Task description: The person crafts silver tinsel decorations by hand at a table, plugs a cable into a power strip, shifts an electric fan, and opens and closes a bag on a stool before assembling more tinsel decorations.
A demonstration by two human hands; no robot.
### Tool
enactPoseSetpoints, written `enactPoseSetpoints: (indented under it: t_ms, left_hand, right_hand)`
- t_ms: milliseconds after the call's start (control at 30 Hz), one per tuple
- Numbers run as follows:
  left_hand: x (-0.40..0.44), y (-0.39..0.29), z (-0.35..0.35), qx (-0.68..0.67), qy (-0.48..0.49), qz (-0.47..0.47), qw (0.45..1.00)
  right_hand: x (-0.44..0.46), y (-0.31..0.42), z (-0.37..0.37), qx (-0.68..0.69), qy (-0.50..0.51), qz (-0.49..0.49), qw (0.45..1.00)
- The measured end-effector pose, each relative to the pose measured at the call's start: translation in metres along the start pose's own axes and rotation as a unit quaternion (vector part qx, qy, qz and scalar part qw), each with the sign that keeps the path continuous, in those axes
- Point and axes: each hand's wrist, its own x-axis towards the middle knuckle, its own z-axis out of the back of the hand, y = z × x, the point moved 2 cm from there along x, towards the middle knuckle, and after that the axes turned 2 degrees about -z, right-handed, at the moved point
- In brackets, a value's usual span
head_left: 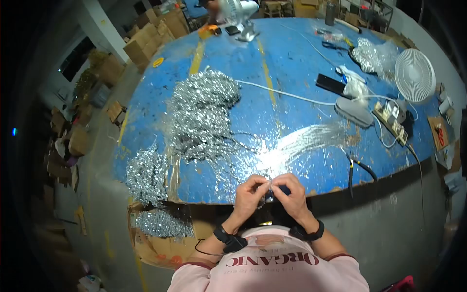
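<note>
Lettering on the pink shirt reads ORGANIC, upside down. At the near edge of the blue table, left hand and right hand pinch a small piece, too tiny to identify, between fingertips. Silver tinsel strands lie just beyond; a bare stretch separates pliers.

Through one head camera I look forward and down, close above left hand and right hand, over the blue table; far left seems murky.
</note>
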Motion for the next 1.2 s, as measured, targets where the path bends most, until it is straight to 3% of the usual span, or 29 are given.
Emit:
enactPoseSetpoints:
  t_ms: [100,133,167,200,267,300,400,733,833,933,1000,1100,1133,1200]
  left_hand:
    - [0.002,-0.002,-0.002,0.046,-0.009,-0.061,0.997]
    - [0.003,-0.005,-0.002,0.046,-0.011,-0.065,0.997]
    - [0.004,-0.013,-0.004,0.113,-0.013,-0.167,0.979]
    - [0.003,-0.018,-0.006,0.179,-0.014,-0.266,0.947]
    - [0.000,-0.023,-0.013,0.208,0.034,-0.345,0.915]
    - [0.000,-0.028,-0.018,0.225,0.058,-0.378,0.896]
    - [0.001,-0.023,-0.022,0.223,0.087,-0.395,0.887]
    - [0.000,-0.016,-0.023,0.266,0.126,-0.389,0.873]
    - [0.002,-0.014,-0.022,0.260,0.157,-0.370,0.878]
    - [0.003,-0.010,-0.018,0.265,0.168,-0.333,0.889]
    - [0.005,-0.004,-0.017,0.253,0.155,-0.314,0.902]
    - [0.005,-0.002,-0.017,0.245,0.137,-0.201,0.938]
    - [0.008,-0.004,-0.020,0.229,0.104,-0.215,0.944]
    - [0.017,-0.009,-0.017,0.143,0.010,-0.108,0.984]
  right_hand:
    - [-0.002,0.005,0.004,-0.028,-0.057,0.008,0.998]
    - [-0.008,0.003,0.009,-0.019,-0.030,-0.038,0.999]
    - [-0.014,-0.001,0.013,-0.010,-0.003,-0.086,0.996]
    - [-0.019,-0.006,0.012,0.157,0.064,-0.194,0.966]
    - [-0.024,-0.012,0.008,0.354,0.100,-0.321,0.873]
    - [-0.026,-0.014,0.006,0.393,0.070,-0.311,0.862]
    - [-0.026,-0.023,0.003,0.405,0.013,-0.294,0.866]
    - [-0.019,-0.021,0.020,0.526,-0.078,-0.316,0.785]
    - [-0.015,-0.032,0.041,0.525,-0.090,-0.253,0.808]
    - [-0.006,-0.034,0.067,0.564,-0.142,-0.194,0.790]
    - [0.002,-0.028,0.081,0.532,-0.198,-0.172,0.805]
    - [0.004,-0.020,0.074,0.362,-0.172,-0.209,0.892]
    - [0.005,-0.010,0.065,0.260,-0.144,-0.209,0.932]
    - [0.012,0.001,0.044,0.019,-0.077,-0.099,0.992]
